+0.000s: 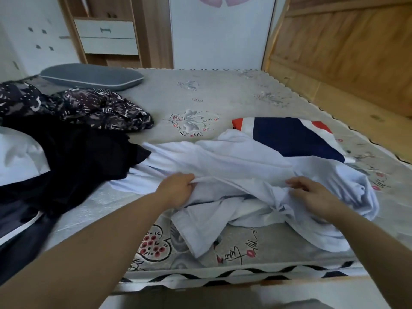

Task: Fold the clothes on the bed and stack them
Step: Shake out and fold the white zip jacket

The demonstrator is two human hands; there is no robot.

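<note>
A crumpled white garment [240, 166] lies across the near middle of the bed [223, 101]. My left hand [176, 189] pinches a rolled edge of it between thumb and fingers. My right hand [312, 195] grips a bunched fold of the same garment on its right side. Behind it lies a folded navy, white and red garment [289, 134]. To the left sits a heap of black clothes [73, 159], with a dark patterned garment [95, 108] beyond it.
A grey pillow [91, 76] lies at the far left of the bed. A white pillow or cloth [17, 152] is at the left edge. Wooden panelling [345, 47] borders the right side. Drawers [107, 36] stand behind the bed.
</note>
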